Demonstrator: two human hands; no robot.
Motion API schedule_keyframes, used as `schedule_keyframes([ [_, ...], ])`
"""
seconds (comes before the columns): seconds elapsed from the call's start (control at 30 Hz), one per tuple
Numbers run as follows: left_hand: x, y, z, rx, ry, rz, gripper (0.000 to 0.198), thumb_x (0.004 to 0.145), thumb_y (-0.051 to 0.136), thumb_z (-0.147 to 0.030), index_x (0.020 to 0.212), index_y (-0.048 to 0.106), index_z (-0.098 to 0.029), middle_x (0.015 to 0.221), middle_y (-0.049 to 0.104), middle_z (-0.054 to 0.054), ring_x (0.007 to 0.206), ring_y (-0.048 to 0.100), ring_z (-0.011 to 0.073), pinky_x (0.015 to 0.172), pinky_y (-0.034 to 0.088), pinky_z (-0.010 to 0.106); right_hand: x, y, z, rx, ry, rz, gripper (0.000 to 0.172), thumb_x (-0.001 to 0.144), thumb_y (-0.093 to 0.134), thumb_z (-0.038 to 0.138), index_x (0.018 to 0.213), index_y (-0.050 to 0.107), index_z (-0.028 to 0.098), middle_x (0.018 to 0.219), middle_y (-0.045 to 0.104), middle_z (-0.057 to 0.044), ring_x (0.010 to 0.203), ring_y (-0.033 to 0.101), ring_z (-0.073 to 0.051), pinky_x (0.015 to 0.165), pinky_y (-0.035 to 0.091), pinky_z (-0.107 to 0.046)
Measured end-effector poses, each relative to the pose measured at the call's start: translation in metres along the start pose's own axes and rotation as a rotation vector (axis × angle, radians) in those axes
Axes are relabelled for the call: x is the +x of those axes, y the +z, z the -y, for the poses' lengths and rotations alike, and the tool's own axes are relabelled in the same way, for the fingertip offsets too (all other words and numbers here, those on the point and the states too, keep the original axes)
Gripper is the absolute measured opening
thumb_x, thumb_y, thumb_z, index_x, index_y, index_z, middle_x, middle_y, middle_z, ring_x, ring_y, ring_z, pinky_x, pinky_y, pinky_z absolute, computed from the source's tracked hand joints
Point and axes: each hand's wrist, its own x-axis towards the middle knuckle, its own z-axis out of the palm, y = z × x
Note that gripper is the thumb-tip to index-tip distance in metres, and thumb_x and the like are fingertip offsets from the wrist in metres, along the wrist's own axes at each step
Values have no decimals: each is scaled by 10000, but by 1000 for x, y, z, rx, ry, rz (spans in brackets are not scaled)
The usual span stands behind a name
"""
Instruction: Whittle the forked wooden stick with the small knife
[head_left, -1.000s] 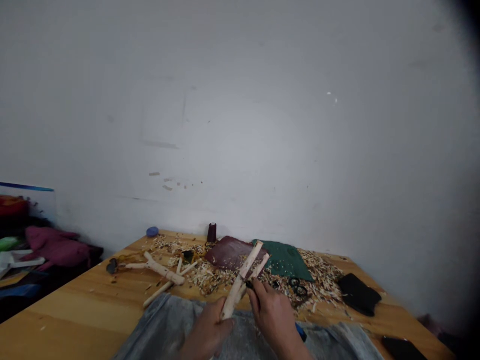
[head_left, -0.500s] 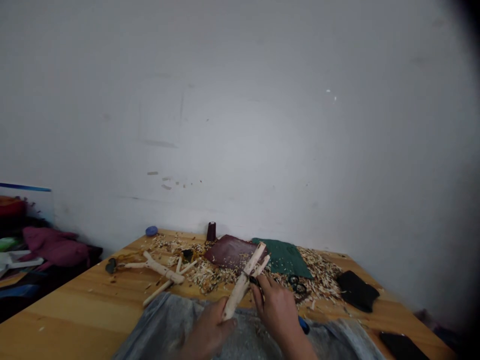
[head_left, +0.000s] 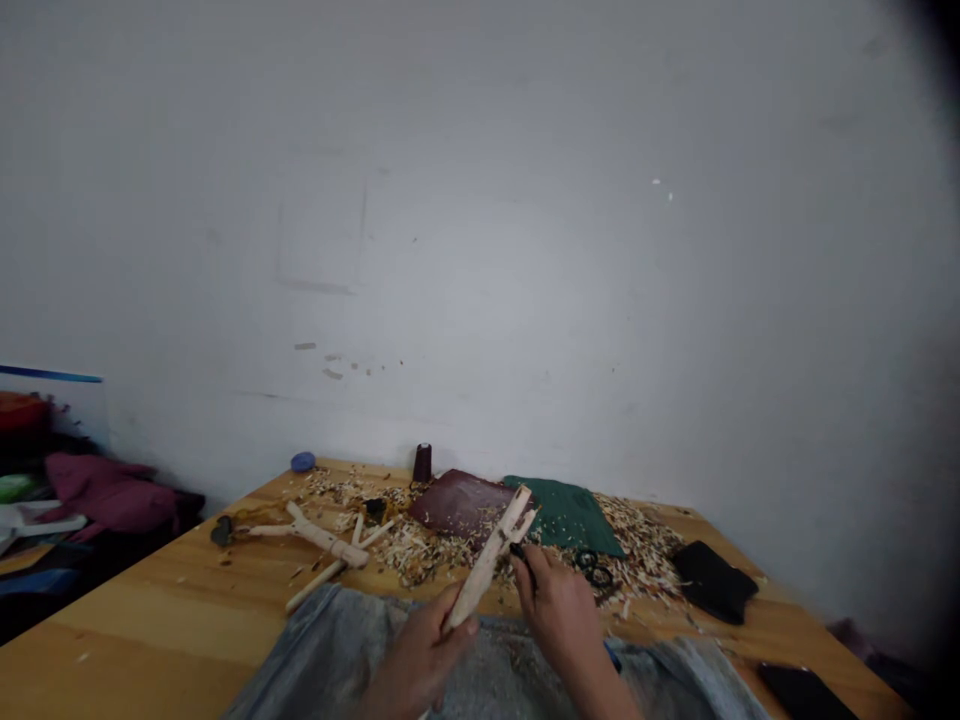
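Note:
My left hand (head_left: pixel 424 645) is wrapped round the lower end of a peeled, forked stick (head_left: pixel 480 580), which slants up and away to the right. My right hand (head_left: pixel 561 605) is closed on a small dark knife (head_left: pixel 516 550); most of it is hidden in the fingers. Its dark tip lies by the stick's fork, at the shorter prong; whether it touches the wood I cannot tell. Below both hands a grey cloth (head_left: pixel 495 670) is spread across my lap and the table edge.
Wood shavings (head_left: pixel 645 545) litter the wooden table (head_left: pixel 172 620). Peeled branches (head_left: pixel 326 540) lie left. Behind are a maroon sheet (head_left: pixel 457 500), a green sheet (head_left: pixel 574 515) and a thread spool (head_left: pixel 422 463). A black pad (head_left: pixel 715 582) and a phone (head_left: pixel 802 690) lie right.
My right hand has drawn the knife slightly right, off the stick's middle to beside the fork. The stick has turned a little in my left hand, which still grips it.

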Motion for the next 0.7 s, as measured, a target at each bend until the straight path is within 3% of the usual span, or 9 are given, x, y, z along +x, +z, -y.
schedule_keyframes([
  [0.07,2,0,3,45,94,-11,505,821,471,-491,1228,507,-194,607,481,-42,381,408,99,337,337,205,-3,1,10,21,-27,35,215,947,378,324,926,580,251,834,669,4,650,623,-135,531,301,-228],
  [0.17,5,-3,2,79,123,-67,449,818,474,-414,1189,550,-172,652,556,-18,397,445,109,357,357,210,-10,4,29,12,-83,95,179,922,419,294,870,584,252,768,665,12,641,627,-153,519,302,-238],
  [0.27,7,-7,-5,95,186,-147,371,768,522,-291,1103,621,-165,809,663,25,685,602,189,631,482,257,-16,7,43,-14,-131,128,133,885,463,261,824,581,247,742,661,13,629,627,-164,505,299,-245],
  [0.33,7,-8,-7,88,222,-172,369,739,540,-244,1086,640,-167,953,686,42,918,600,233,825,453,292,-16,7,43,-17,-130,120,129,882,466,265,826,580,246,743,662,13,625,626,-161,499,296,-243],
  [0.4,8,-8,-7,97,221,-183,405,723,555,-230,1115,633,-164,1076,669,53,1018,576,245,903,415,304,-14,6,36,-20,-106,104,151,899,447,286,837,579,246,745,663,11,620,625,-153,496,292,-237],
  [0.57,6,-3,-2,205,188,-216,417,733,576,-250,1142,625,-182,1047,686,39,952,608,235,862,430,299,-2,2,9,-14,-18,43,222,937,384,312,864,579,233,792,670,-6,637,629,-140,510,299,-226],
  [0.7,5,-4,-1,256,170,-236,372,742,571,-264,1100,645,-192,962,706,28,863,628,229,798,449,295,-4,3,14,12,-35,78,233,938,380,306,843,579,232,783,673,-7,647,631,-136,523,309,-217],
])
